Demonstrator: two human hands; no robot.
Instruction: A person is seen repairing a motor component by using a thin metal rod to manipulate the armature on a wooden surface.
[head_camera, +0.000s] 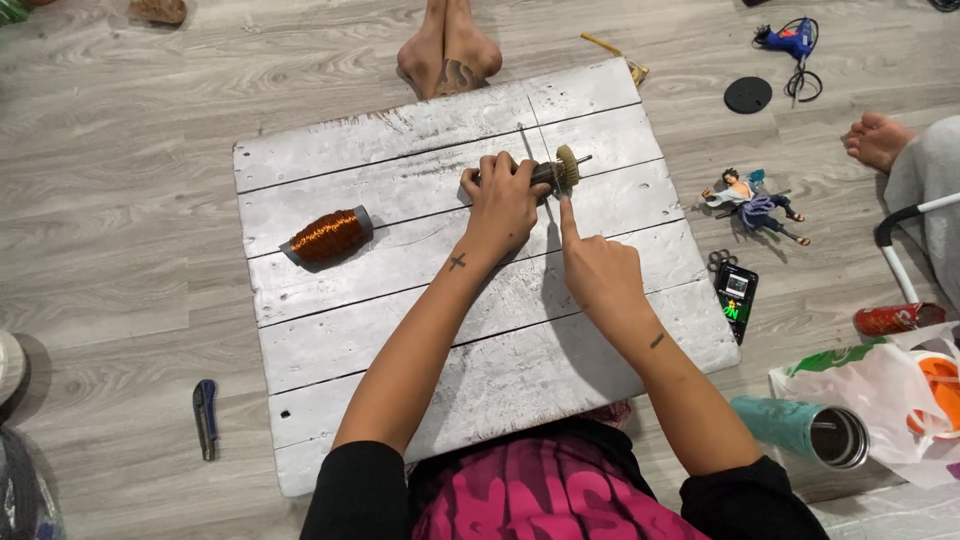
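My left hand (500, 200) is closed around a dark motor armature (556, 172) with a toothed tan end, held just above the white wooden board (400, 320). My right hand (598, 268) points its index finger up at the armature's toothed end, other fingers curled; it holds nothing I can make out. A thin wire (535, 130) runs up from the armature. A spool of copper wire (328, 235) lies on the board to the left, apart from both hands.
Another person's feet (448, 50) rest beyond the board, and a bare foot (877, 138) at the right. A figurine (752, 204), scissors (720, 260), a black device (736, 297), a glue gun (790, 40), a teal tumbler (800, 428), a utility knife (206, 415) lie on the floor.
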